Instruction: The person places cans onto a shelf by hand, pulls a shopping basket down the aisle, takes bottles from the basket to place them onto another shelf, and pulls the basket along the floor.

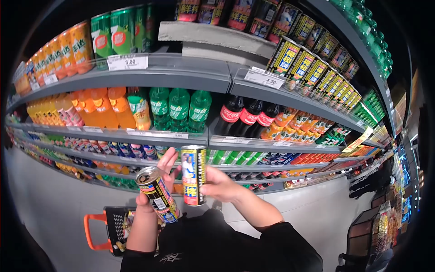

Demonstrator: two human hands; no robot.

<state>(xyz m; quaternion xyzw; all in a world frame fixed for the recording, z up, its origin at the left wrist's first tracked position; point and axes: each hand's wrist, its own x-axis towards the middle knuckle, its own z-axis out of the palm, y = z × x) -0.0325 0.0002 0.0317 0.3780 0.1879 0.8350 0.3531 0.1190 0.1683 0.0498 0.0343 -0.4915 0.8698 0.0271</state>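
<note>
My left hand [166,167] has a tall, slim drink can [158,195] between its thumb and raised fingers. That can leans to the left, its metal top facing up and a barcode label toward me. In my right hand [217,185] is a second slim drink can [194,174], with a yellow, blue and red label, gripped from its right side. It stands nearly upright beside the first can, close to my left fingers. Both cans are in front of the drink shelves, above my dark shirt.
A shelf edge [181,72] crosses ahead, with similar yellow-black cans [299,70] at upper right. Below stand green bottles [179,104], orange bottles [118,106] and cola bottles [249,115]. A basket with an orange handle [93,232] is at lower left.
</note>
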